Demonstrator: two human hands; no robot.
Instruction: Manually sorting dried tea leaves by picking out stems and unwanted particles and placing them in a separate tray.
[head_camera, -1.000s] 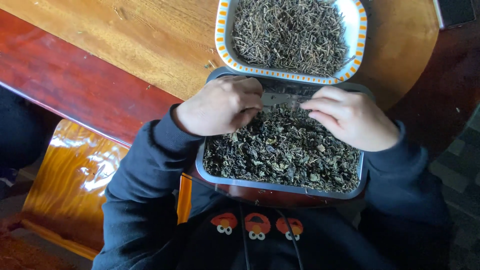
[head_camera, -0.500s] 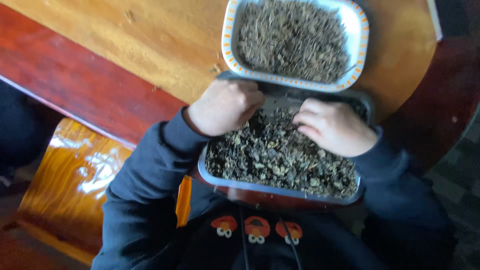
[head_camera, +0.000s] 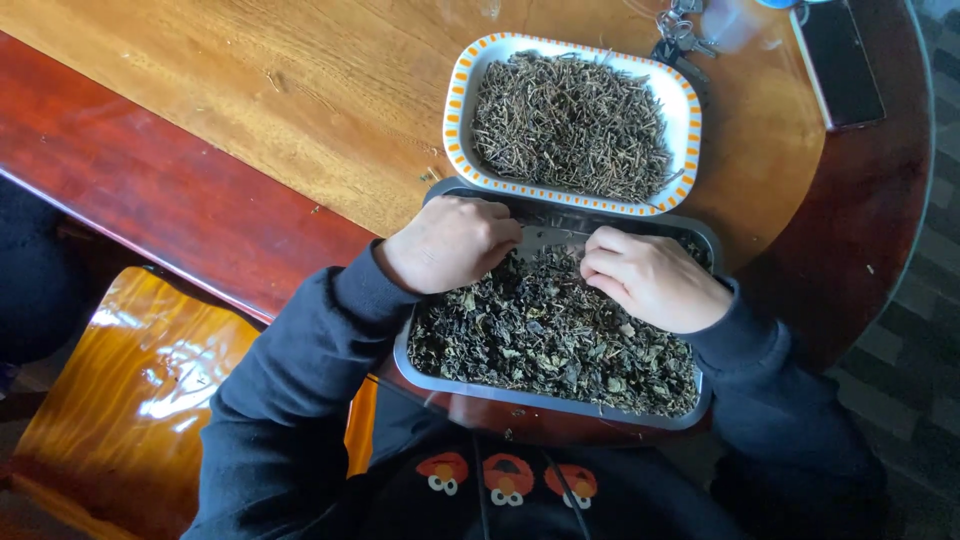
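At frame centre, we kept both curled hands, left hand (head_camera: 450, 243) and right hand (head_camera: 650, 278), pinching dried leaves (head_camera: 550, 340) in the metal tray (head_camera: 548, 401); compared with a second earlier, only the view shifted.

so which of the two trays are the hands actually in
The grey metal tray nearest the person, holding dark leaves; both hands rest in it. The white orange-rimmed tray of stems lies beyond, untouched.
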